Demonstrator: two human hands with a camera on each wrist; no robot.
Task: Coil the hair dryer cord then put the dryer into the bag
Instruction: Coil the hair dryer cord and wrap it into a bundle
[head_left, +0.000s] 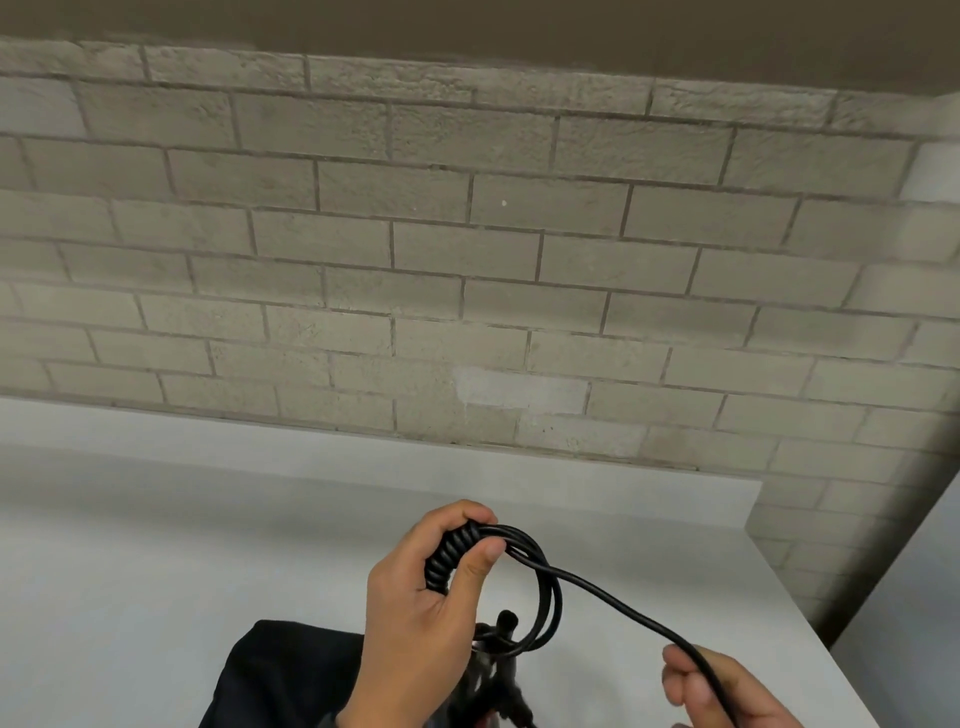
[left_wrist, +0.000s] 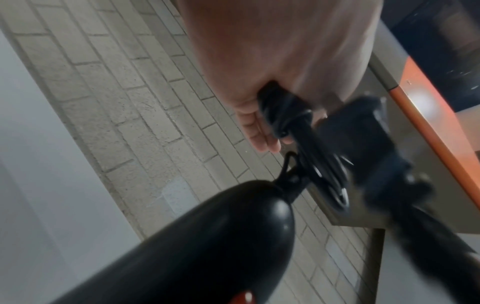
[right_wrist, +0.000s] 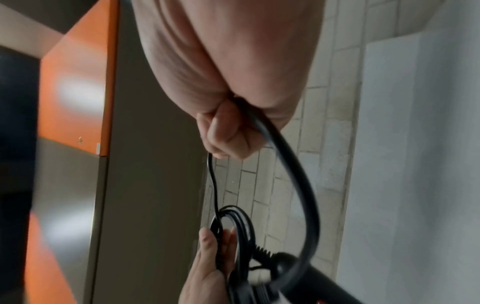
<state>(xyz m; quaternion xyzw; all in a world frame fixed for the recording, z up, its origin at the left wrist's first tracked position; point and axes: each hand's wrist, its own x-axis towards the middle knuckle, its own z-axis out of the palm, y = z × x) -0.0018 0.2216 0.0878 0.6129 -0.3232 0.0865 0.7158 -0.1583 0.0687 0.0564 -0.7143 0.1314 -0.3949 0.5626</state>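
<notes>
My left hand grips a bundle of black cord coils, with loops hanging from it to the right. A free run of the cord leads down right to my right hand, which pinches it between thumb and fingers. The black hair dryer hangs below the left hand, its handle end showing in the head view. The right wrist view shows the cord curving from my right fingers to the coils. A black bag lies on the table under my left forearm.
A white table stands against a grey brick wall; its right edge falls away near my right hand. An orange and grey cabinet shows in the wrist views.
</notes>
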